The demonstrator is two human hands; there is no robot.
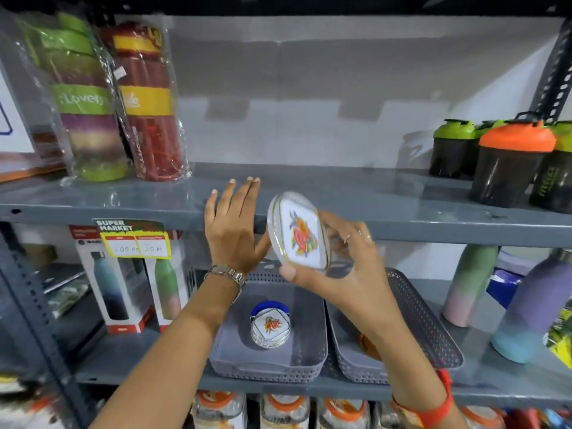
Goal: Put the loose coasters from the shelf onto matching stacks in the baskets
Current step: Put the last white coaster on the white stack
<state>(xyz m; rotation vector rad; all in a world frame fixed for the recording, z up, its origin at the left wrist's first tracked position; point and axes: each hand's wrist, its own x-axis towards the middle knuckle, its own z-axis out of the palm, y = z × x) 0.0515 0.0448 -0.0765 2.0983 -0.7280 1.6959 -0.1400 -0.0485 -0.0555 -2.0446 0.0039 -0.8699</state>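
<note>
Right hand (340, 267) fingers clamp the coaster (298, 232) upright, face leftward; left hand (232, 224) fingers spread.

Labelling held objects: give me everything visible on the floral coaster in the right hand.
The floral coaster is a white, rounded-square piece with a thin gold border and an orange, red and blue flower print in the middle. It looks glossy and hard, and the rim seems layered, so it may be more than one. It is tilted up on edge, face toward the camera, in front of the upper shelf's edge. The right hand pinches it, thumb at the lower edge, fingers behind. The left hand is open beside it; contact is unclear.
</note>
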